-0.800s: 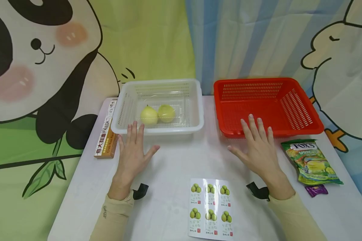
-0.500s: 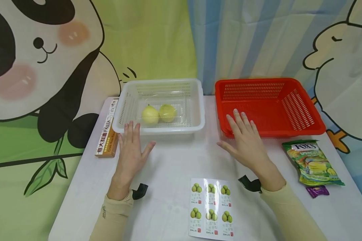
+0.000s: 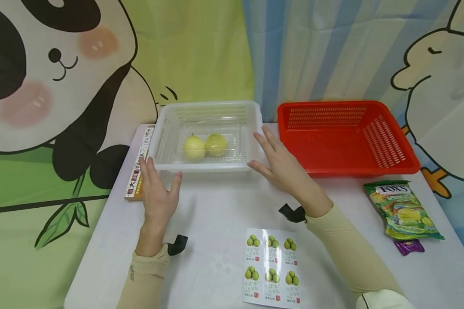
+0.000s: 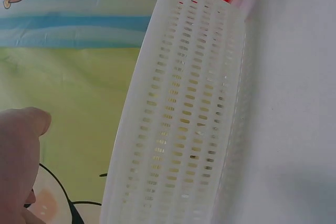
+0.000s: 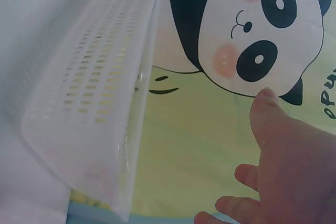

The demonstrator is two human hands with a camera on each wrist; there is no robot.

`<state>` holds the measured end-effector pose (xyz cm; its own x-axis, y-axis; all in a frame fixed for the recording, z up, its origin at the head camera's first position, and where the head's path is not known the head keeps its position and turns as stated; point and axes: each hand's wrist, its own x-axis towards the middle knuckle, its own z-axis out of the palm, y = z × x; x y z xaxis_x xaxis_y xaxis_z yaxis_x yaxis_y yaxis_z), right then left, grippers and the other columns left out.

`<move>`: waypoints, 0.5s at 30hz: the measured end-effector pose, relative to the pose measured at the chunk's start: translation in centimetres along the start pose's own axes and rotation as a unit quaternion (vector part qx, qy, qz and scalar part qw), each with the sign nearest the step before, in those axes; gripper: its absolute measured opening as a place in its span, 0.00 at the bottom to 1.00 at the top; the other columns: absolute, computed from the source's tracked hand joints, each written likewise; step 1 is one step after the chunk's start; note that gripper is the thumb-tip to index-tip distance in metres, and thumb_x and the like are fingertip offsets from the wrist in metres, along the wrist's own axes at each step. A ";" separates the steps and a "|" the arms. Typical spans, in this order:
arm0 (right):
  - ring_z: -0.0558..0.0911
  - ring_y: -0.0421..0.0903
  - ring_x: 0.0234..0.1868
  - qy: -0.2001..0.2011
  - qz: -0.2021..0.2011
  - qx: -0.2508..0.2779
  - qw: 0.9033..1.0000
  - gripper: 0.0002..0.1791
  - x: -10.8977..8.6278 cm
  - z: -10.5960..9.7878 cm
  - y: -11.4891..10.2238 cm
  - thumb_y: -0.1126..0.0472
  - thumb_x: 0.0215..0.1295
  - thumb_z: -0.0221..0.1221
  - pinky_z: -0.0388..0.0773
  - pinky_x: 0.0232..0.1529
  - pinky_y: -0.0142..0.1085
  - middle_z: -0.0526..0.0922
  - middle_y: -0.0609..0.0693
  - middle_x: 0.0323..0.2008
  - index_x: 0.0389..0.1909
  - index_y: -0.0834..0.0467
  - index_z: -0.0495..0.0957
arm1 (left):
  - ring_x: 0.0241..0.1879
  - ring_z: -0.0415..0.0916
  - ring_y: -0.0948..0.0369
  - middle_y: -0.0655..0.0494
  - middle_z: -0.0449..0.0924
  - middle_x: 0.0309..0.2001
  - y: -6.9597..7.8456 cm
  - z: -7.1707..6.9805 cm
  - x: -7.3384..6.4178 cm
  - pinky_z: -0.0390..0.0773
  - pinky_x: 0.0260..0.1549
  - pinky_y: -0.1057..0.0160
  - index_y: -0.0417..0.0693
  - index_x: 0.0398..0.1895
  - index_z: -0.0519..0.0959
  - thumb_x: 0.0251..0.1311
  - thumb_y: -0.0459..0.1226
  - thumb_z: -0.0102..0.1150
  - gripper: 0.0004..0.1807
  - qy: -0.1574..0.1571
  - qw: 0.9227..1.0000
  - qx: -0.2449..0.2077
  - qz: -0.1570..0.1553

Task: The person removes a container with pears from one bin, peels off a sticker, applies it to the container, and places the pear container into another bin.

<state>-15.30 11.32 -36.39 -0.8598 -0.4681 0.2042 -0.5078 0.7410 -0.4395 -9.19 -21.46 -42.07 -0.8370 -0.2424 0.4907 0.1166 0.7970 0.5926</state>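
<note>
A white plastic basket (image 3: 201, 166) stands at the back of the table, with two pale yellow-green fruits (image 3: 205, 146) that look like pears and some clear plastic packaging inside. My left hand (image 3: 158, 197) is by its front left corner, fingers straight and thumb spread. At the basket's right side is my right hand (image 3: 282, 165), its fingers extended and thumb apart. Both wrist views show the basket's slotted wall, with the left thumb (image 4: 31, 124) and right hand (image 5: 294, 166) visibly apart from it. Neither hand holds anything.
Right of the white basket stands a red basket (image 3: 371, 171). A pasta box (image 3: 137, 171) lies at the left, partly behind my left fingers. A FOX'S candy bag (image 3: 406, 210) and a purple wrapped candy (image 3: 409, 246) lie at the right. A sticker sheet (image 3: 272, 266) lies in front.
My right hand has moved left from in front of the red basket to the white basket's right side. The left hand has shifted slightly left and turned its palm inward. The baskets stay put.
</note>
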 end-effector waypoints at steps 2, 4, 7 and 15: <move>0.48 0.52 0.75 -0.005 -0.002 0.019 1.000 0.46 0.9 0.3 -0.3 0.35 0.67 0.52 0.59 0.65 0.56 0.38 0.49 0.77 0.78 0.50 0.46 | 0.73 0.42 0.44 0.34 0.38 0.75 -0.2 0.0 0.0 0.53 0.66 0.41 0.34 0.74 0.50 0.63 0.53 0.58 0.47 0.014 1.000 -0.004 -0.015; 0.49 0.53 0.74 -0.012 -0.003 0.033 0.999 0.46 1.6 0.6 -0.6 0.34 0.67 0.51 0.56 0.66 0.57 0.39 0.49 0.77 0.78 0.49 0.45 | 0.73 0.42 0.43 0.34 0.36 0.75 -0.5 0.1 0.0 0.54 0.65 0.40 0.35 0.74 0.49 0.63 0.54 0.58 0.48 0.025 0.999 -0.009 -0.027; 0.51 0.55 0.74 -0.024 0.003 0.040 0.999 0.45 2.7 1.1 -1.0 0.34 0.67 0.51 0.55 0.66 0.57 0.40 0.51 0.77 0.78 0.49 0.46 | 0.73 0.39 0.45 0.37 0.30 0.76 -0.8 0.4 -0.1 0.53 0.65 0.40 0.37 0.76 0.45 0.63 0.54 0.57 0.49 0.028 0.998 -0.015 -0.056; 0.50 0.56 0.74 -0.049 0.025 0.078 0.995 0.46 5.6 2.6 -1.5 0.35 0.69 0.50 0.53 0.68 0.54 0.44 0.59 0.76 0.77 0.55 0.47 | 0.74 0.33 0.48 0.39 0.26 0.76 -1.6 0.6 0.1 0.45 0.68 0.45 0.35 0.76 0.38 0.66 0.56 0.53 0.52 0.010 0.990 -0.037 -0.137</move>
<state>-19.23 6.30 -36.82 -0.8707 -0.4824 0.0955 -0.4427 0.6845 -0.5793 -9.76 -22.46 -43.35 -0.8318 -0.4553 0.3174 -0.0734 0.6571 0.7502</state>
